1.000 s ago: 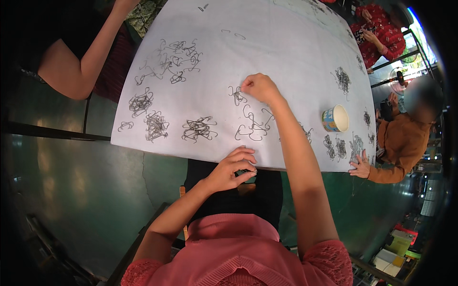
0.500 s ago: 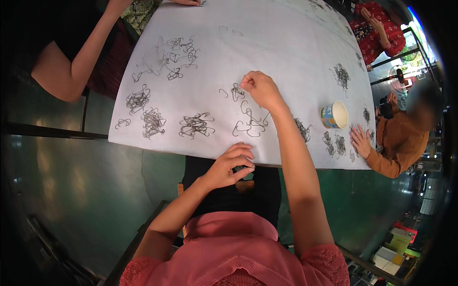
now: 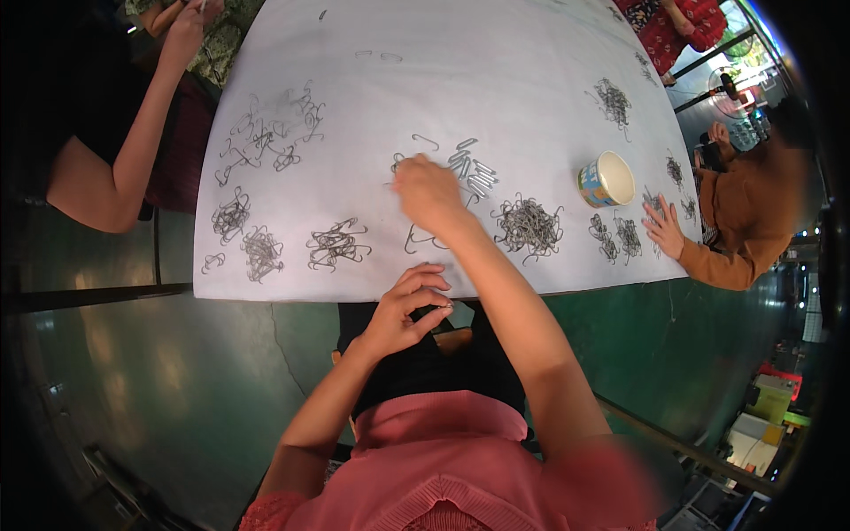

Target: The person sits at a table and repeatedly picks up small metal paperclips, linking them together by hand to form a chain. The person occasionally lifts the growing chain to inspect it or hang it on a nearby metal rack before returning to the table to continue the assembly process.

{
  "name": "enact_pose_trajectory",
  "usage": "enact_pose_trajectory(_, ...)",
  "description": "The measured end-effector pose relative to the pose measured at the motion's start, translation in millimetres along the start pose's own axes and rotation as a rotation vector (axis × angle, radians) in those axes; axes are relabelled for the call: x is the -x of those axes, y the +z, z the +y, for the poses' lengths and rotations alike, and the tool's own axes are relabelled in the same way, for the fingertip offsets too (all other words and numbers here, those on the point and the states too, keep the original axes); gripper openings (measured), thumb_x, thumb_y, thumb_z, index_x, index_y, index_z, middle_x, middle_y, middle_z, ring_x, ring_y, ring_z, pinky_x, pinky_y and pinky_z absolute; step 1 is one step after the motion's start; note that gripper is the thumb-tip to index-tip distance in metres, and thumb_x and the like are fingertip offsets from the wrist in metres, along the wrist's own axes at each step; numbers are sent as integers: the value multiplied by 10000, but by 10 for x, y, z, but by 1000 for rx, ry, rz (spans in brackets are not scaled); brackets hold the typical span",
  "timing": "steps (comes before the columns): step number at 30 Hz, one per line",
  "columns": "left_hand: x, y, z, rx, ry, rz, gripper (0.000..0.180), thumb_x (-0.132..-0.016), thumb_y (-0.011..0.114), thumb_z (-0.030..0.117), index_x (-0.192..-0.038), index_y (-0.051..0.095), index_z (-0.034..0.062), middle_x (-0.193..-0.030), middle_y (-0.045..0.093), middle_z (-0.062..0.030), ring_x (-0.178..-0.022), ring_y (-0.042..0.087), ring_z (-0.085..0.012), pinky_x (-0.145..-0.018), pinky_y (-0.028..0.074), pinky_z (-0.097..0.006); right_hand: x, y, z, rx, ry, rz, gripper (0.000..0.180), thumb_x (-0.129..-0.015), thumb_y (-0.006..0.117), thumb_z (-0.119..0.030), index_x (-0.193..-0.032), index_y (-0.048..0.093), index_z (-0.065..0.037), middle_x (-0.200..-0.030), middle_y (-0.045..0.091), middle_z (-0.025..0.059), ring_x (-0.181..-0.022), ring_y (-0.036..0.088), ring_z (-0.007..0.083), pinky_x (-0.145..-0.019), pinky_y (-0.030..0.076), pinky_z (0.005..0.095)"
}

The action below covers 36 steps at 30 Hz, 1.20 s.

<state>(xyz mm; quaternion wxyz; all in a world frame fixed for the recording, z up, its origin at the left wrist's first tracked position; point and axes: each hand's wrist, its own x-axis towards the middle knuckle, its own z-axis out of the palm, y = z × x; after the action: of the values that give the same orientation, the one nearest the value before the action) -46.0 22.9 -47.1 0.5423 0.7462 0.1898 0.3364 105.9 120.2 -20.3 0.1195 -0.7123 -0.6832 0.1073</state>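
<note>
My right hand [image 3: 431, 195] is over the white-covered table, fingers bent down and pressed together beside a few loose bent wire hooks [image 3: 425, 142]. What its fingertips pinch is hidden. More hooks [image 3: 427, 237] lie partly under the wrist. At the table's near edge, my left hand [image 3: 409, 308] has its thumb and forefinger tips together, with a small shiny bit between them, too small to name. Several slim oval metal pieces [image 3: 475, 170] lie just right of my right hand. A dense pile of bent wire hooks [image 3: 529, 225] sits beside my right forearm.
Further hook piles [image 3: 336, 246] spread to the left, with a loose scatter [image 3: 266, 137] beyond. A paper cup [image 3: 607, 180] stands at the right. A co-worker's hand [image 3: 663, 227] rests among small piles at the right edge. Another person's arm [image 3: 142, 133] is at the left.
My right hand has moved left and slightly nearer, uncovering the oval metal pieces and the pile beside my forearm. My left hand keeps its pinch. The view has shifted a little.
</note>
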Motion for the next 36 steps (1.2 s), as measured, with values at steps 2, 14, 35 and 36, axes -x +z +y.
enact_pose_trajectory(2, -32, 23, -1, 11, 11, -23, 99, -748, 720, 23, -835, 681, 49, -1042, 615, -62, -1171, 511, -297, -963, 416, -402, 388, -289, 374, 75, 87, 73, 97, -825, 586, -104, -857, 650, -38, -949, 603, 138, -840, 617, 318, -725, 494, 405)
enact_pose_trajectory(14, -7, -38, 9, 7, 22, -33, 122, -756, 720, 32, -866, 669, 49, -1066, 584, -44, -1199, 485, -286, -969, 415, -392, 673, -400, 555, -222, 62, 232, 211, -869, 557, -46, -1025, 658, -145, -882, 540, 99, -819, 582, 297, -708, 473, 385)
enact_pose_trajectory(35, 7, -43, -25, 72, 26, -27, 95, -767, 705, 57, -851, 662, 72, -1050, 578, -32, -1192, 486, -275, -961, 423, -401, -460, -177, 97, -48, 345, -57, 226, -796, 697, -298, -894, 703, -94, -881, 688, 77, -870, 648, 234, -765, 494, 365)
enact_pose_trajectory(36, 8, -40, -33, 71, 33, -22, 97, -768, 706, 57, -852, 662, 72, -1048, 578, -33, -1191, 487, -276, -957, 425, -400, -471, -166, 65, -65, 363, -69, 222, -799, 695, -290, -886, 699, -85, -867, 691, 79, -863, 651, 237, -762, 495, 365)
